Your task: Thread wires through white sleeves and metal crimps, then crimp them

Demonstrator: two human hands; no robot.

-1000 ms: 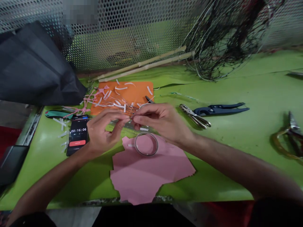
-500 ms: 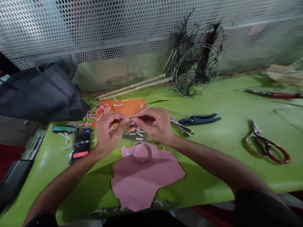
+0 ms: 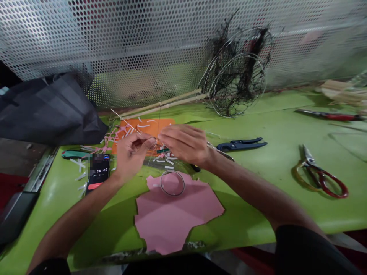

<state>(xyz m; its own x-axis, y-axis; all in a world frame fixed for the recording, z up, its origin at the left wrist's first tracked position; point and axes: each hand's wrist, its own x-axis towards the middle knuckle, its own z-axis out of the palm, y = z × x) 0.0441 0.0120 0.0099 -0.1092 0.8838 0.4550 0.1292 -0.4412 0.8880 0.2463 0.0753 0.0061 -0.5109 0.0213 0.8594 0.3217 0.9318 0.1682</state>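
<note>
My left hand pinches a thin pale stick, which slants up and to the left from behind the fingers. Opposite it, almost touching its fingertips, my right hand has its fingers pressed together; what they grip is hidden. A fine dark strand rises between the two hands. Below them a pink irregular sheet lies flat, with a thin ring resting on its upper part. Under the hands is an orange sheet strewn with white and pink scraps.
A phone with a running timer lies left, beside a green-handled tool. Right are blue-handled pruners, red-handled scissors and red-handled pliers. Wire hoops with black netting lean on the mesh panel. A dark bag stands left.
The pale stick pointed up to the right and now points up to the left from my left hand. My right hand has turned, its back now facing up more.
</note>
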